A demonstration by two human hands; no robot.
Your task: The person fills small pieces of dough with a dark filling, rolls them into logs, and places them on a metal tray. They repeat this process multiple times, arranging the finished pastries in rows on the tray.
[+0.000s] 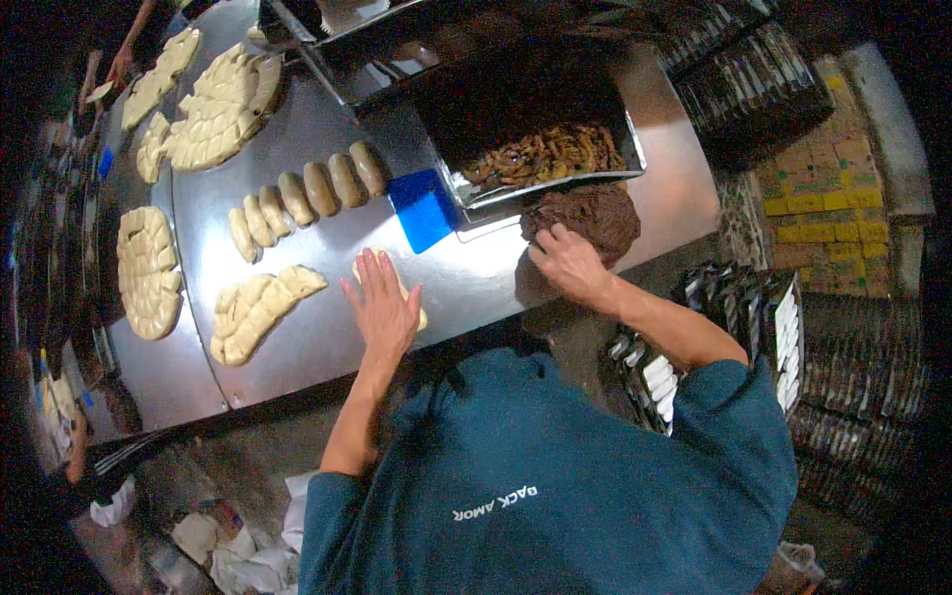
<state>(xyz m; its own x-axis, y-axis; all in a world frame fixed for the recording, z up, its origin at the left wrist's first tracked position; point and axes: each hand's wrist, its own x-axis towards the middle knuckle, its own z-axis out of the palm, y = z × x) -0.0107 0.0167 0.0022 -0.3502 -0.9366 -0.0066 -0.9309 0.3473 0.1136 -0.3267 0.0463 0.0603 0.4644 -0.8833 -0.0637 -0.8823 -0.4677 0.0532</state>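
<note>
- Hand, left (381, 302): flat, fingers extended, palm down over dough piece (422, 319); grasps nothing visible.
- Hand, right (573, 264): fingers curled against brown mass (607, 213); whether it has hold of any, cannot tell.
- Dough piece: near front edge of tabletop (471, 297), between dough clusters (253, 315) and brown mass; judged in progress.
- Rolls (319, 188), seven: lined up in a row; apparently shaped already.
- Dough clusters, several: toward left; seemingly left to work.

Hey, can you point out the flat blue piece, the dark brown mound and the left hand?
Flat blue piece (423, 212), head view: middle of its face.
Dark brown mound (601, 215), head view: its upper surface.
Left hand (384, 305), head view: back of the hand.
</note>
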